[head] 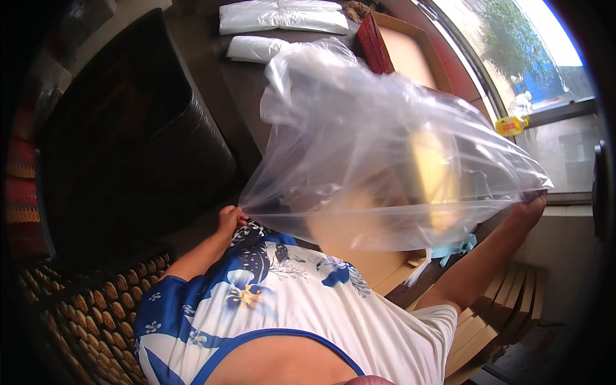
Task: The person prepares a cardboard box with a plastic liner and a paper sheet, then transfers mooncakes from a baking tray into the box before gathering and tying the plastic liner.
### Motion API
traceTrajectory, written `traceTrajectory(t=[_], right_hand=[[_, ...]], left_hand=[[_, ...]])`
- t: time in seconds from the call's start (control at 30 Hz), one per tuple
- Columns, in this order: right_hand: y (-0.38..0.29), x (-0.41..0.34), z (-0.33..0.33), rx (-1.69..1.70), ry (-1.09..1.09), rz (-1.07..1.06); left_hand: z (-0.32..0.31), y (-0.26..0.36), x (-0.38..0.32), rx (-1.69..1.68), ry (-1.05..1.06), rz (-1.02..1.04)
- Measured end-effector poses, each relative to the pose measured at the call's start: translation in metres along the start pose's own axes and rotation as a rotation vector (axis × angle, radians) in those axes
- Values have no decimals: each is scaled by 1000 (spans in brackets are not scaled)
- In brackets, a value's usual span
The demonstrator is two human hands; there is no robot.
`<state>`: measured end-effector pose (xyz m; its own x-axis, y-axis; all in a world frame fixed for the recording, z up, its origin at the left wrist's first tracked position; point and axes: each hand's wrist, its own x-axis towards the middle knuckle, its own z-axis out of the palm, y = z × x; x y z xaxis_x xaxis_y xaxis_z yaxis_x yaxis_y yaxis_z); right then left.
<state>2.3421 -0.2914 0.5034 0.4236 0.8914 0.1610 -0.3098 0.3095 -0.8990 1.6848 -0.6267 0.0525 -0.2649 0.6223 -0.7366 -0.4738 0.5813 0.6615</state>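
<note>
A large clear plastic bag (337,139) is spread wide between my hands, above and in front of my lap. At the left, my left hand (231,219) pinches one corner of its edge. Far to the right, my right hand (532,207) grips the opposite corner, its fingers partly hidden by the film. Through the bag show a blurred tan surface and a yellow item (435,178), neither clear enough to name.
Folded stacks of white plastic bags (284,17) lie at the top, beside an open box with red sides (378,45). Tan cardboard pieces (471,341) stand at lower right. A yellow-labelled bottle (511,126) is by the window. A large black object (130,144) fills the left.
</note>
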Motion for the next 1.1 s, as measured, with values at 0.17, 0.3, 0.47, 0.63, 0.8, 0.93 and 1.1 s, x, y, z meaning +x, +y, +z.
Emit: traceTrajectory(t=[0.17, 0.3, 0.47, 0.63, 0.8, 0.93, 1.1], right_hand=[[70, -92, -42, -55, -29, 107], [61, -179, -9, 54, -206, 184], [61, -271, 56, 168, -246, 229], [48, -329, 4, -509, -305, -161], [43, -394, -37, -1266, -640, -156], [73, -403, -70, -1593, -425, -169], [88, -358, -164, -1028, 139, -75]], left_hand=[[-146, -102, -24, 937, -28, -153], [-22, 41, -114, 810, 297, 756], [202, 93, -219, 840, -424, 1304], [243, 122, -110, 767, -186, 1393], [189, 241, -100, 732, -327, 1165], [204, 267, -145, 446, -675, 1113], [192, 254, -189, 762, -852, 1103]])
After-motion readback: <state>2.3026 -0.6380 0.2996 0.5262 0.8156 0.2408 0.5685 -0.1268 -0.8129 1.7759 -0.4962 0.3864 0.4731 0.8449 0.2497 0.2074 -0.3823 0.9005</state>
